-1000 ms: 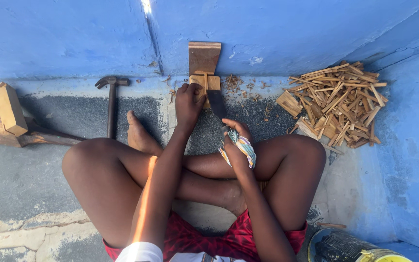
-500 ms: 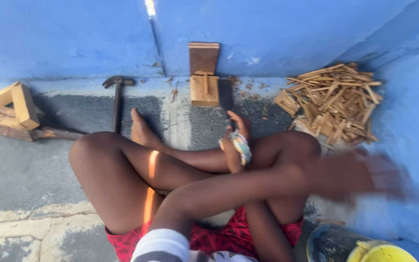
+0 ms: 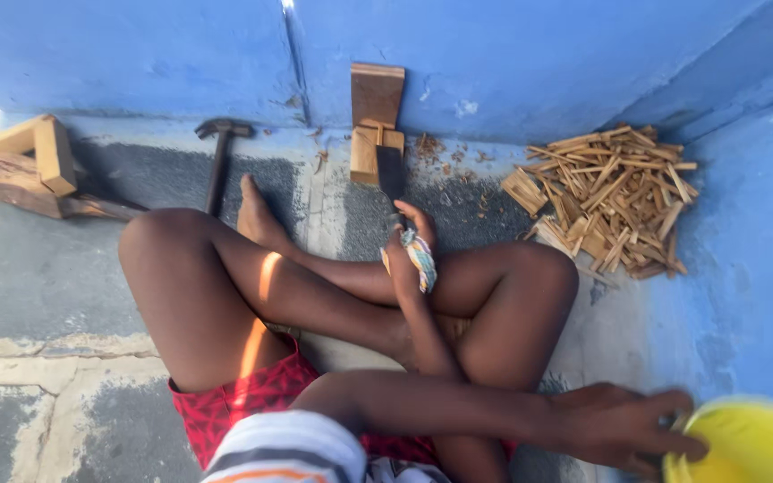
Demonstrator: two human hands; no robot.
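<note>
**Left hand at a yellow container rim, right hand closed on a blade's handle**

The left hand (image 3: 619,429), reaching across the body to the lower right corner, has its fingers spread and curled at the rim of a yellow container (image 3: 744,443); that container is blurred and cut off by the frame edge, so whether the fingers truly clasp it cannot be told. The right hand (image 3: 409,250) is wrapped around the handle of a dark flat blade (image 3: 392,174), and the handle itself is hidden inside the fist. The blade tip points at a small wooden block (image 3: 370,152) standing against the blue wall (image 3: 539,54).

The person sits cross-legged on a grey concrete floor (image 3: 38,277), red shorts partly hidden by the legs. To the right lies a pile of split wood sticks (image 3: 606,197). At far left, a wooden frame (image 3: 24,165) is cut off by the edge. A hammer (image 3: 219,161) lies beside the bare foot. A braided band (image 3: 420,258) wraps the right wrist
</note>
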